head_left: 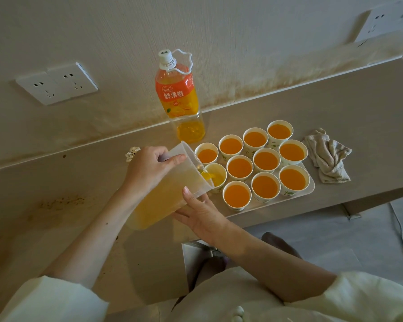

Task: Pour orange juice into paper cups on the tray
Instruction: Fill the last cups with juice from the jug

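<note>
We're at centre frame: the left hand [149,167] has its fingers wrapped round the handle of the translucent plastic jug [165,198]. The right hand [201,213] lies straight-fingered under the rim end, thumb against the wall, propping rather than gripping. The jug's long axis runs from lower left up to the right, with its spout tipped down over the barely filled white paper cup [219,180] at the left end of the white rectangular tray [311,187]. That cup sits just right of both hands, the right hand's fingers nearer. Juice is falling in. The eleven other cups [239,167] look full, so we judge this the last pour.
</note>
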